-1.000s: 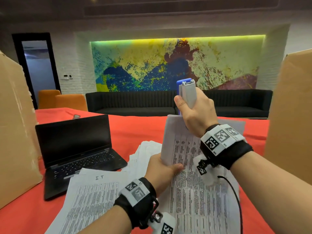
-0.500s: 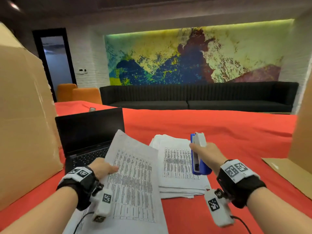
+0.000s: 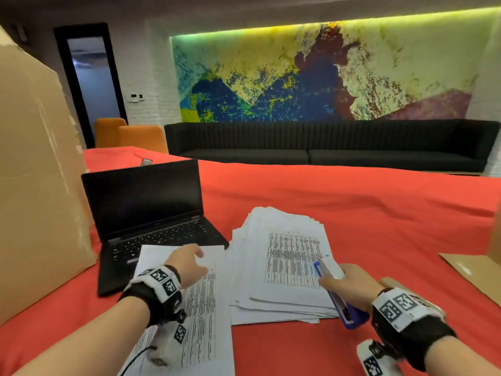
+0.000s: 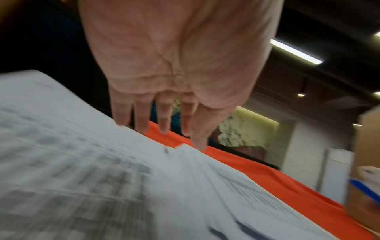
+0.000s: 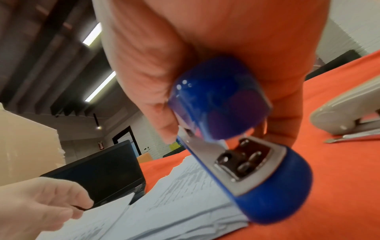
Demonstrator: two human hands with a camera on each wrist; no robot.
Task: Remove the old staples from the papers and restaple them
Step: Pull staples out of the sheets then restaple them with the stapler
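Note:
A stapled set of printed sheets [image 3: 200, 308] lies flat at the near left, partly over the laptop's front edge. My left hand [image 3: 199, 253] hovers over its top end with straight, relaxed fingers [image 4: 141, 120]; I cannot tell whether they touch it. A thick stack of printed papers [image 3: 287, 264] sits in the middle of the red cloth. My right hand [image 3: 333, 280] grips a blue stapler [image 3: 341, 299] at the stack's near right edge. The stapler [image 5: 236, 129] points away from me, its base low by the paper edges.
An open black laptop [image 3: 151, 213] stands behind the left sheets. A tall cardboard box [image 3: 35, 185] walls the left side, and flat cardboard [image 3: 474, 272] lies at the right. A grey stapling tool [image 5: 345, 120] lies on the red cloth [image 3: 352, 207] right of my right hand.
The sheets that were held up under the stapler now lie flat at the left. My left hand has let them go. My right hand has come down with the stapler beside the stack.

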